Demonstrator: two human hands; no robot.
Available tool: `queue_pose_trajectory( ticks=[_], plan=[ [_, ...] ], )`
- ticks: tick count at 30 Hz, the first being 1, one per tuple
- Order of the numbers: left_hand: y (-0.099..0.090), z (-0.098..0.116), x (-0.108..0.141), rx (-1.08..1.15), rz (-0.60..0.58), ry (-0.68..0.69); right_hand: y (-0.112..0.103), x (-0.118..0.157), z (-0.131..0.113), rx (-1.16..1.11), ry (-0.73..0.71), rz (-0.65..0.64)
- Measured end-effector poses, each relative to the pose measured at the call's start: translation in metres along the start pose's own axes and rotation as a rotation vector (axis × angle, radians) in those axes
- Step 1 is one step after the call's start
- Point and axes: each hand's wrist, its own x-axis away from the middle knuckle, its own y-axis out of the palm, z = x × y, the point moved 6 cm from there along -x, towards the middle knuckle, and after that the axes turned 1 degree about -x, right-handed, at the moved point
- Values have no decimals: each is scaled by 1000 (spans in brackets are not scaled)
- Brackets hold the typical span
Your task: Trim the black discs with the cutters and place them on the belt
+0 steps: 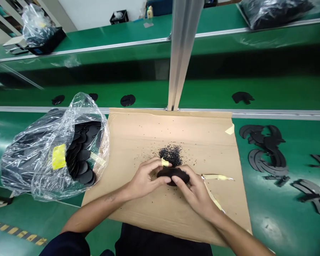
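We are recording a green bench [261,206], across which a cardboard sheet [208,142] is lying. We are noting a clear plastic bag [34,156] lapping its left edge, its mouth showing stacked black discs [82,167]. Curved black parts [273,144] are resting beyond its right edge. We are finding the left hand [144,177] and right hand [194,186], the latter near a yellow-handled tool [217,176], gripping opposite ends of one dark piece [173,172] over the sheet. Small black bits [172,153] are lying scattered just beyond it.
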Motion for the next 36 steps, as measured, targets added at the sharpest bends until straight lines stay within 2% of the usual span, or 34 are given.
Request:
queue_pose_trajectory(
  ticks=[4, 8, 10, 14, 18, 24, 28, 32, 36],
  plan=[
    [-4, 15, -1, -79, -3, 129, -1, 1, -16, 194, -267, 18],
    [-7, 20, 2, -248, -81, 248, -4, -1, -22, 306, -378, 32],
    [-7, 21, 2, -261, -85, 278, -3, -1, -22, 303, -391, 5],
    [-9, 25, 0, -127, -18, 316, -3, 2, -20, 208, -392, -31],
    [-7, 30, 1, -52, -45, 320, 0, 3, -21, 163, -423, -71],
    [-6, 35, 6, -114, -62, 375, 2, 2, -22, 175, -429, -58],
    [-9, 38, 6, -92, -15, 398, 4, 4, -23, 162, -449, -75],
    [-7, 38, 4, -69, -52, 411, 3, 4, -22, 191, -437, -47],
    [-7, 38, 4, -60, -17, 401, 4, 3, -23, 178, -439, -63]
  ],
)
